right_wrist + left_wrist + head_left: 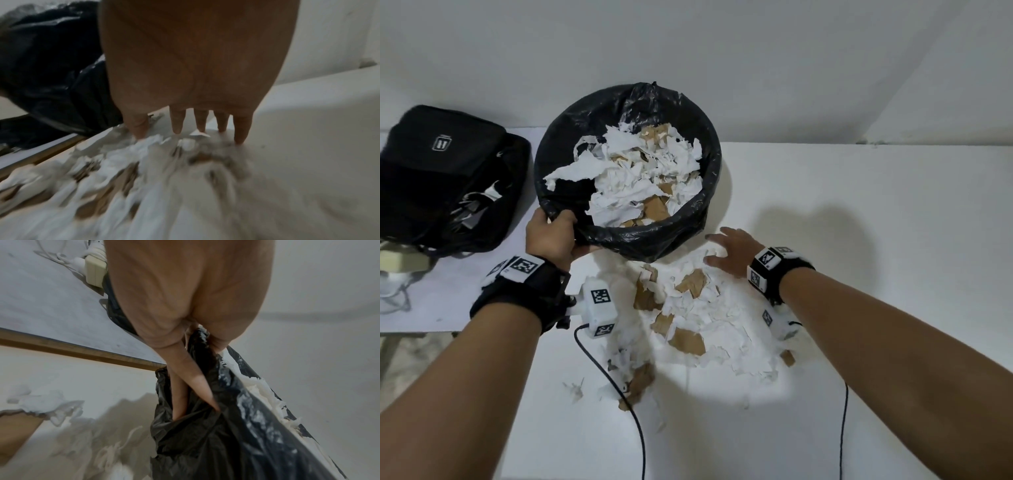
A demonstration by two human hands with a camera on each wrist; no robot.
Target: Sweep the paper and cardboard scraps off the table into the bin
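scraps (698, 322) heaped on table (893, 240) below bin (626, 164) | left hand (551, 236) pinches bin rim, tilted | right hand (732, 253) fingers spread flat at pile's far edge | risk: fast sweep scatters pieces past rim

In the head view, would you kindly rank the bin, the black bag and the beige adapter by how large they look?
1. Bin, lined in black plastic.
2. Black bag: nearly as large as the bin, so the top two are close.
3. Beige adapter: far smaller, though cut off at the frame edge.

Torn scraps (698, 308) beside half-full bin (571, 137)
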